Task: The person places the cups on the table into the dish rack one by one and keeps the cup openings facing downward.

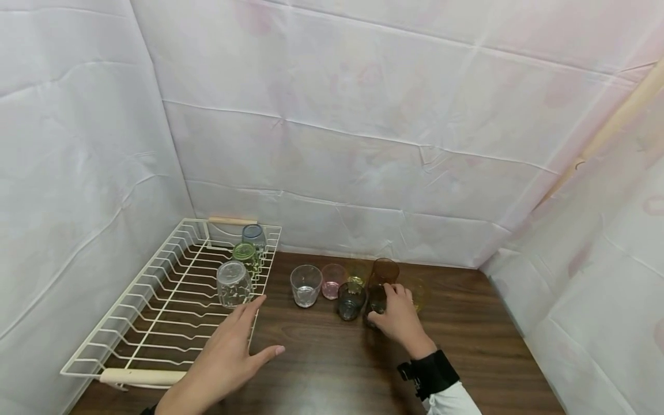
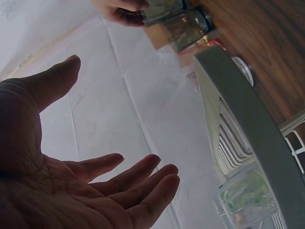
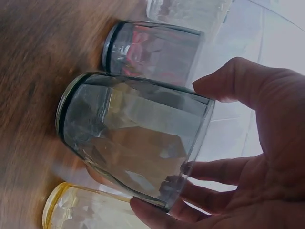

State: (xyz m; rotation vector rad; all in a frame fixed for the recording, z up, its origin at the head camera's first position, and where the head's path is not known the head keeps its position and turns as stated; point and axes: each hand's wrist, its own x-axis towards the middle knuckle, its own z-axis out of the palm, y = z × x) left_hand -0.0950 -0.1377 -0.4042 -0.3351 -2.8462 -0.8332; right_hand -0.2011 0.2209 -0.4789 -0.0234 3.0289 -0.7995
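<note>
My right hand (image 1: pixel 402 317) holds a dark grey drinking glass (image 3: pixel 128 129) near its rim, thumb on one side and fingers on the other. The glass stands upright on the table. Close beside it are a second grey glass (image 1: pixel 351 301), an amber glass (image 1: pixel 385 270) and a yellow glass (image 3: pixel 95 210). My left hand (image 1: pixel 228 351) is held over the right edge of the white wire dish rack (image 1: pixel 142 377), palm empty, thumb spread from the fingers. Just beyond its fingertips, a clear glass (image 1: pixel 233 283) sits upside down on the rack.
A green glass (image 1: pixel 246 257) and a blue glass (image 1: pixel 253 233) also stand upside down along the rack's right side. On the wooden table (image 1: pixel 316 363), a clear glass (image 1: pixel 306 286), a pink glass (image 1: pixel 332 282) and a yellow-green glass (image 1: pixel 358 270) stand upright. White sheeting (image 1: pixel 332 144) surrounds the table.
</note>
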